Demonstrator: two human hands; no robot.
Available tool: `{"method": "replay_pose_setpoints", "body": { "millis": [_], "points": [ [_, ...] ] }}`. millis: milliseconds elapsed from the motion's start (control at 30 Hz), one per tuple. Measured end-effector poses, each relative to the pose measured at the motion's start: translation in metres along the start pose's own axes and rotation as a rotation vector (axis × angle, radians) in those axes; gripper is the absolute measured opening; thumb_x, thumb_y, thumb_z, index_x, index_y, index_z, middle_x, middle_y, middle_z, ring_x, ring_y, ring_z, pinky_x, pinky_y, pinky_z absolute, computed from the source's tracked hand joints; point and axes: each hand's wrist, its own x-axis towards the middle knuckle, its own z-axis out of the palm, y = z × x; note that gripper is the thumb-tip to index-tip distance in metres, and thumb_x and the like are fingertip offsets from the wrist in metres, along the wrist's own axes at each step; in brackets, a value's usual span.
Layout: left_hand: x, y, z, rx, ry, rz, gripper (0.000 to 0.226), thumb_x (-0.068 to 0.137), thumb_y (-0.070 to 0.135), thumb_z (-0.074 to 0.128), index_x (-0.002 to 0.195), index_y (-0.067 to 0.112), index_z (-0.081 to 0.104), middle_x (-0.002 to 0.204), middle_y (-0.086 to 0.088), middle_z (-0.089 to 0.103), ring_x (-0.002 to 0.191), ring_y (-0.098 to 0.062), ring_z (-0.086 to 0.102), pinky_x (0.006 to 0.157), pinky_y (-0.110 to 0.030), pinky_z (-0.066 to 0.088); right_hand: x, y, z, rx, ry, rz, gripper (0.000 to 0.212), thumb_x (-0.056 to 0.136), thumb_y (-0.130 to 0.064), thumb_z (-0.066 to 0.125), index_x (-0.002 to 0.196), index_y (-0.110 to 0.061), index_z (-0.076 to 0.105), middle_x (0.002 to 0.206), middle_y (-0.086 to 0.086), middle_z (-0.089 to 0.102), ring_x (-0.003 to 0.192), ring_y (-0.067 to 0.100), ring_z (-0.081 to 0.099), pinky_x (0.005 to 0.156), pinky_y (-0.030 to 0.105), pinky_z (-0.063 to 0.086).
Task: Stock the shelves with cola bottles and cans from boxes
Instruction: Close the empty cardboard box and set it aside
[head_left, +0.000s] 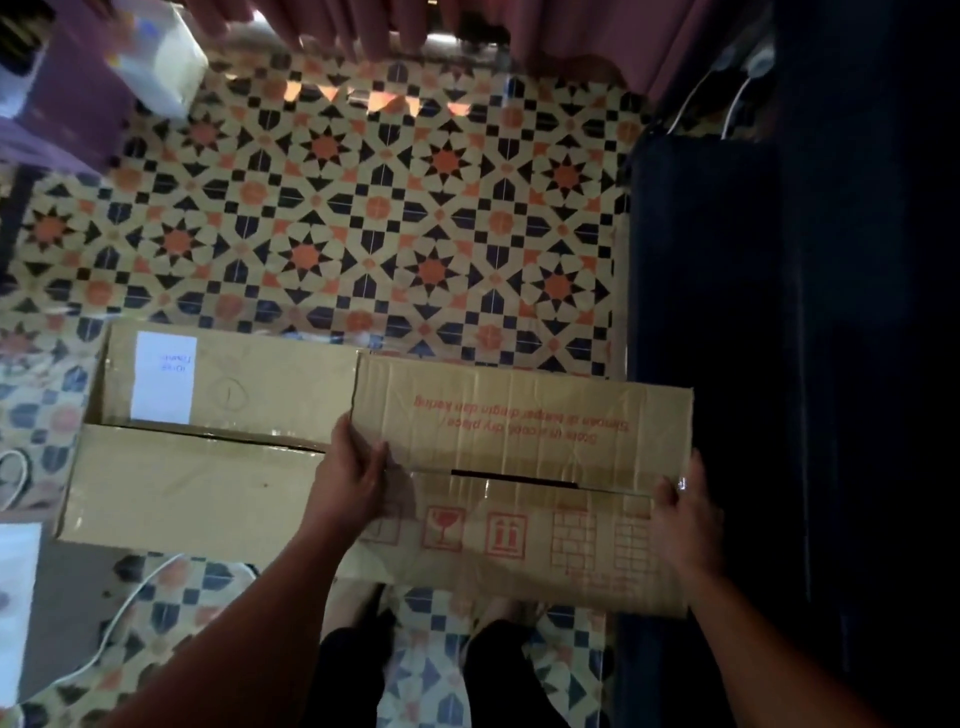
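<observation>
A closed brown cardboard box (519, 467) with red printing and handling symbols sits in front of me, its top flaps taped with a dark slit between them. My left hand (349, 475) grips its left end, fingers curled over the edge. My right hand (685, 512) holds its right end, thumb on top. A second closed cardboard box (208, 467) with a white label lies on the floor just to the left, touching the first one. No bottles or cans are visible.
Patterned tile floor (363, 208) stretches ahead. A dark blue piece of furniture (779, 312) stands close on the right. Pink curtains (571, 41) hang at the far side. White cables (119, 623) lie on the floor at the lower left. My legs stand below the box.
</observation>
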Motion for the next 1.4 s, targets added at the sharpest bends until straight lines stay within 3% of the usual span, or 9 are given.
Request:
{"method": "replay_pose_setpoints", "body": {
  "millis": [133, 300, 433, 633, 1033, 1167, 1267, 1333, 1400],
  "points": [
    [0.018, -0.006, 0.018, 0.018, -0.030, 0.053, 0.044, 0.103, 0.029, 0.058, 0.143, 0.020, 0.040, 0.116, -0.001, 0.065, 0.097, -0.022, 0.065, 0.077, -0.037, 0.053, 0.026, 0.009, 0.017, -0.028, 0.002, -0.007, 0.058, 0.106, -0.027, 0.045, 0.159, -0.023, 0.021, 0.127, 0.027, 0.059, 0.108, 0.045, 0.061, 0.090, 0.053, 0.052],
    [0.037, -0.016, 0.030, 0.059, -0.072, 0.011, 0.033, 0.102, 0.026, 0.057, 0.131, 0.034, 0.042, 0.115, -0.004, 0.065, 0.099, -0.030, 0.068, 0.076, -0.050, 0.060, 0.038, 0.015, 0.028, -0.070, -0.045, 0.035, 0.066, 0.108, -0.029, 0.042, 0.163, -0.021, 0.007, 0.143, 0.027, 0.049, 0.122, 0.045, 0.054, 0.098, 0.050, 0.045],
    [0.039, -0.013, 0.039, 0.148, -0.069, 0.015, 0.036, 0.104, 0.016, 0.054, 0.138, 0.014, 0.041, 0.111, -0.002, 0.055, 0.092, -0.021, 0.056, 0.057, -0.012, 0.040, 0.037, 0.015, 0.034, -0.085, -0.041, 0.035, 0.070, 0.108, -0.025, 0.042, 0.163, -0.017, 0.000, 0.154, 0.024, 0.037, 0.129, 0.042, 0.049, 0.096, 0.043, 0.044],
    [0.044, -0.015, 0.046, 0.152, -0.067, 0.014, 0.036, 0.103, 0.018, 0.056, 0.134, 0.006, 0.043, 0.117, -0.018, 0.064, 0.094, -0.026, 0.056, 0.075, -0.033, 0.038, 0.043, 0.022, 0.039, -0.070, -0.058, 0.029, 0.077, 0.107, -0.025, 0.043, 0.160, -0.027, -0.012, 0.163, 0.016, 0.024, 0.133, 0.042, 0.047, 0.104, 0.055, 0.046],
    [0.041, -0.005, 0.041, 0.181, -0.104, -0.013, 0.048, 0.105, 0.019, 0.055, 0.147, 0.003, 0.038, 0.133, -0.024, 0.060, 0.119, -0.039, 0.058, 0.083, -0.032, 0.035, 0.043, 0.026, 0.045, 0.010, -0.010, 0.032, 0.074, 0.107, -0.021, 0.043, 0.161, -0.031, -0.008, 0.163, 0.015, 0.025, 0.133, 0.042, 0.046, 0.101, 0.053, 0.044],
    [0.039, -0.004, 0.032, 0.140, -0.160, -0.005, 0.051, 0.104, 0.024, 0.059, 0.148, 0.011, 0.038, 0.118, -0.004, 0.057, 0.105, -0.020, 0.059, 0.073, -0.025, 0.045, 0.040, 0.023, 0.048, 0.039, 0.027, 0.057, 0.077, 0.106, -0.021, 0.044, 0.161, -0.034, -0.009, 0.159, 0.018, 0.031, 0.130, 0.043, 0.049, 0.100, 0.055, 0.047],
    [0.038, -0.011, 0.018, 0.069, -0.218, -0.014, 0.051, 0.102, 0.030, 0.060, 0.147, 0.020, 0.038, 0.119, 0.006, 0.054, 0.101, -0.016, 0.066, 0.059, -0.014, 0.049, 0.024, 0.012, 0.058, -0.063, 0.174, -0.002, 0.077, 0.102, -0.020, 0.052, 0.163, -0.025, 0.005, 0.162, 0.017, 0.025, 0.144, 0.045, 0.028, 0.115, 0.060, 0.028],
    [0.037, -0.019, 0.004, 0.048, -0.205, -0.028, 0.062, 0.102, 0.031, 0.060, 0.155, 0.018, 0.032, 0.131, 0.007, 0.051, 0.115, -0.016, 0.060, 0.071, -0.014, 0.050, 0.000, -0.003, 0.073, -0.108, 0.248, -0.107, 0.071, 0.098, -0.023, 0.056, 0.160, -0.021, 0.020, 0.161, 0.015, 0.026, 0.145, 0.042, 0.023, 0.118, 0.058, 0.018],
    [0.036, -0.032, -0.015, 0.069, -0.193, -0.044, 0.072, 0.100, 0.040, 0.059, 0.160, 0.014, 0.026, 0.150, -0.003, 0.048, 0.132, -0.024, 0.053, 0.099, -0.030, 0.052, -0.030, -0.022, 0.096, -0.091, 0.238, -0.263, 0.058, 0.097, -0.025, 0.053, 0.153, -0.019, 0.037, 0.155, 0.016, 0.034, 0.141, 0.037, 0.028, 0.117, 0.054, 0.017]
  ]
}}
